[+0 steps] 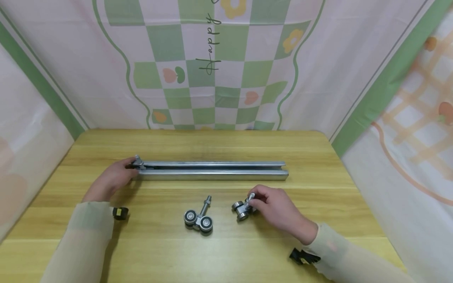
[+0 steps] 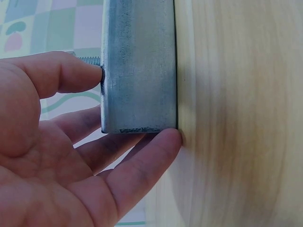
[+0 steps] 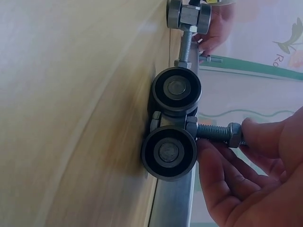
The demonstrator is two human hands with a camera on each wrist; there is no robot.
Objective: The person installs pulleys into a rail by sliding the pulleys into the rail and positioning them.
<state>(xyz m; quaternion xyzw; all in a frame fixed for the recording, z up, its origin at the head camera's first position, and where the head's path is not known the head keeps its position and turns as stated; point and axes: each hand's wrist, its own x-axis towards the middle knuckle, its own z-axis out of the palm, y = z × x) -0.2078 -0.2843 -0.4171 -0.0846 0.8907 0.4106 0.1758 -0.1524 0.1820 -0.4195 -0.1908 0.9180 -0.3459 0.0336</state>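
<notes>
A silver C-shaped metal rail (image 1: 212,175) lies across the table, its slot facing up. At its left end my left hand (image 1: 118,173) holds the rail, the thumb on its upper edge and other fingers around the end face. A roller trolley (image 1: 139,162) sits in that end with its threaded bolt up, partly hidden by the fingers. My right hand (image 1: 277,206) pinches the upright bolt of a second roller trolley (image 3: 173,120), whose wheels are at the table's surface. Between the hands, nearer me, a third roller trolley (image 1: 199,220) lies with its bolt pointing away.
The wooden table (image 1: 152,251) ends at a patterned curtain (image 1: 226,51) behind, with more curtain on both sides. Black wrist devices hang at the left cuff (image 1: 90,220) and the right cuff (image 1: 323,243).
</notes>
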